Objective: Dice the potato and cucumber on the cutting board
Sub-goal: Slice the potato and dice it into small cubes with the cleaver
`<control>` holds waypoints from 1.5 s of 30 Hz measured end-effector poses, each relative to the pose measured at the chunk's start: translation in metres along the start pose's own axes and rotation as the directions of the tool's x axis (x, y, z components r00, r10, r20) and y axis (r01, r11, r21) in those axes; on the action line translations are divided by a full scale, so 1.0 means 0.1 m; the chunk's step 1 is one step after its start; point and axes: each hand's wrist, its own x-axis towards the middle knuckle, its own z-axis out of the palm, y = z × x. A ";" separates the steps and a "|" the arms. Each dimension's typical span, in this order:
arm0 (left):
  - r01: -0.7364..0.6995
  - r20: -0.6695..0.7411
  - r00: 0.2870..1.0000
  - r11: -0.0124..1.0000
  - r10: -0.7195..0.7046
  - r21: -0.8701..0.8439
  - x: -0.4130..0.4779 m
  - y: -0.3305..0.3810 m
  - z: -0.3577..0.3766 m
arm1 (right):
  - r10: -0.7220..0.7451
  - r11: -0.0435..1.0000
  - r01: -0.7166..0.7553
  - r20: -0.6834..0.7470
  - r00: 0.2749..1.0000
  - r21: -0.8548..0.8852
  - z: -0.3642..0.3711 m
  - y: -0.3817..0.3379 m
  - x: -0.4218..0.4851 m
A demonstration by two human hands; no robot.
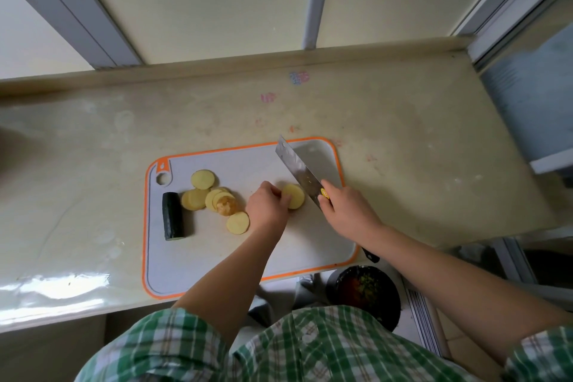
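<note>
A grey cutting board with an orange rim lies on the counter. Several round potato slices are spread over its left half. A dark green piece of cucumber lies at the board's left side. My left hand holds down a small stack of potato slices near the board's middle, fingers curled on it. My right hand grips the handle of a cleaver. The blade stands just right of the stack, its tip pointing away from me.
The beige counter runs left and right, with a wall and window frames behind it. A dark bin with scraps stands on the floor below the board's near right corner. The counter's front edge is close to my body.
</note>
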 end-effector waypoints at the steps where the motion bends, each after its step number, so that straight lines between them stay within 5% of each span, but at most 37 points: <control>1: 0.007 0.001 1.000 1.000 -0.007 -0.006 0.01 0.00 0.01 | -0.001 1.000 0.001 -0.002 1.000 0.012 -0.02 -0.02 0.01; 17: 0.132 0.053 0.990 0.989 -0.129 -0.071 0.07 0.10 -0.08 | -0.015 0.992 0.023 0.063 0.998 -0.124 0.00 -0.10 -0.01; 35: 0.131 0.096 0.988 0.985 -0.121 -0.108 0.05 0.14 -0.17 | 0.016 0.999 -0.015 -0.008 1.000 0.050 0.11 -0.04 0.10; 45: 0.156 0.106 0.984 0.979 -0.143 -0.128 0.04 0.15 -0.18 | -0.021 0.999 0.024 0.086 0.996 -0.036 0.05 -0.11 0.03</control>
